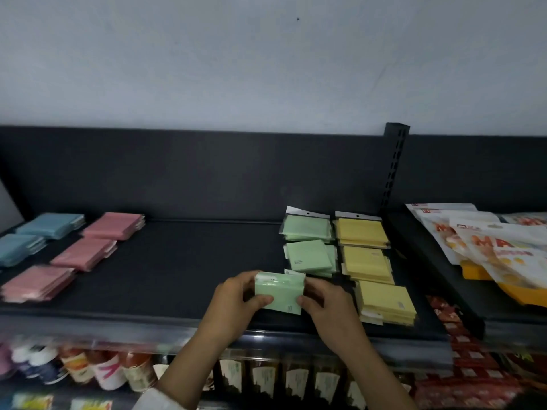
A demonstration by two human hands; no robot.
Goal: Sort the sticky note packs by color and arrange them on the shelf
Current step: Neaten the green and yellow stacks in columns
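Note:
A green sticky note pack (pixel 279 291) is held just above the front of the black shelf (pixel 183 261). My left hand (pixel 236 303) grips its left edge and my right hand (pixel 322 303) grips its right edge. Behind it lie two green stacks (pixel 307 229) (pixel 312 257). To their right sit three yellow stacks (pixel 361 230) (pixel 365 263) (pixel 384 301). On the left of the shelf lie three pink stacks (pixel 114 226) (pixel 83 254) (pixel 38 282) and two blue stacks (pixel 50 224) (pixel 17 248).
Snack bags (pixel 485 244) lie on the neighbouring shelf to the right, past a black slotted upright (pixel 393 167). Bottles and jars (pixel 88 368) fill the lower shelf below the front edge. Red packets (pixel 461 344) sit at lower right.

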